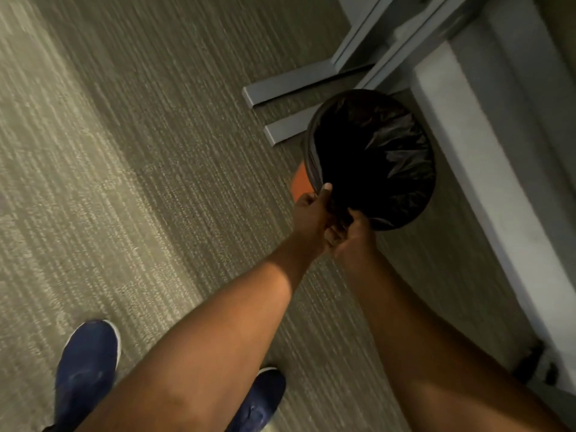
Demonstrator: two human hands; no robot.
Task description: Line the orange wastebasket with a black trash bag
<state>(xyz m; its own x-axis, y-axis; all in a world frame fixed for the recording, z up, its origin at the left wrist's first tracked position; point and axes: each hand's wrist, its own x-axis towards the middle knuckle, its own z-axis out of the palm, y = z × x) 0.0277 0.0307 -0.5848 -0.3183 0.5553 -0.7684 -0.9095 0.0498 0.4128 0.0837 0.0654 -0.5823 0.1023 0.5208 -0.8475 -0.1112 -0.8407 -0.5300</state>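
Observation:
The orange wastebasket (300, 184) stands on the carpet; only a strip of its orange side shows at the left. A black trash bag (374, 157) fills its inside and folds over the round rim. Both hands meet at the near edge of the rim. My left hand (311, 215) pinches a bunch of the bag's plastic, thumb up against the rim. My right hand (352, 233) grips the same gathered plastic just beside it, fingers curled around it.
Grey metal desk feet (280, 88) lie on the carpet just behind the basket. A pale wall panel or baseboard (486, 169) runs along the right. My two blue shoes (87, 369) are on the carpet (140, 182) at the bottom left.

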